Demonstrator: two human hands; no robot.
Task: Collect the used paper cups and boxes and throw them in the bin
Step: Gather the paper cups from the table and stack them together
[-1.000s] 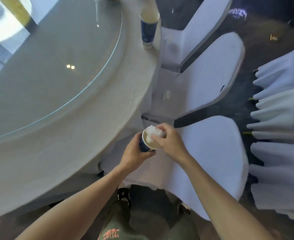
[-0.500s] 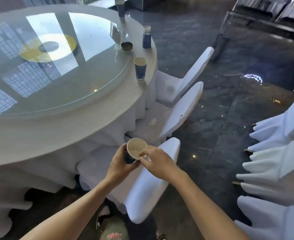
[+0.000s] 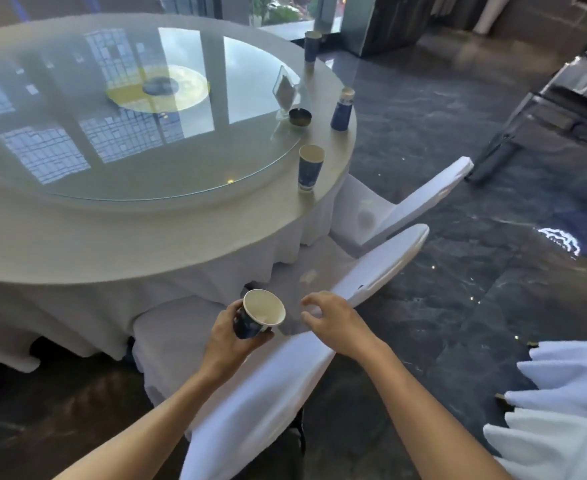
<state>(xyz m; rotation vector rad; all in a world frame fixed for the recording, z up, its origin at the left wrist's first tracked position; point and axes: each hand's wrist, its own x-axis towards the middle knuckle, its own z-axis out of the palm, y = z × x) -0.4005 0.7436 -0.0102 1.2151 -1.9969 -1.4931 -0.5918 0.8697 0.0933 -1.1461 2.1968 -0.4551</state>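
Nearest the camera, the left hand (image 3: 231, 336) grips a blue paper cup (image 3: 257, 315) around its side, tilted so its pale mouth faces up and toward the right. The right hand (image 3: 333, 320) hovers just beside it, empty, fingers loosely curled and apart from the cup. Both hang over a white-covered chair (image 3: 271, 393) pushed against the round surface (image 3: 146, 244).

One cup is collected, then, and none is binned as far as the view shows; no bin is visible anywhere. A small pale scrap (image 3: 307, 277), perhaps a tissue though it is too blurred to be sure, lies on the next chair seat.

Further out, three more blue cups wait along the rim of the surface: the nearest cup (image 3: 310, 168), a middle cup (image 3: 342, 109) and a far cup (image 3: 312, 46). Beside them stand a small dark dish (image 3: 300, 117) and a clear card stand (image 3: 285, 91) on the glass turntable (image 3: 129, 109). No boxes show.

The chairs crowd the surface's edge, so reaching the remaining cups likely means leaning over their backs or walking round on the dark glossy floor (image 3: 458, 271).
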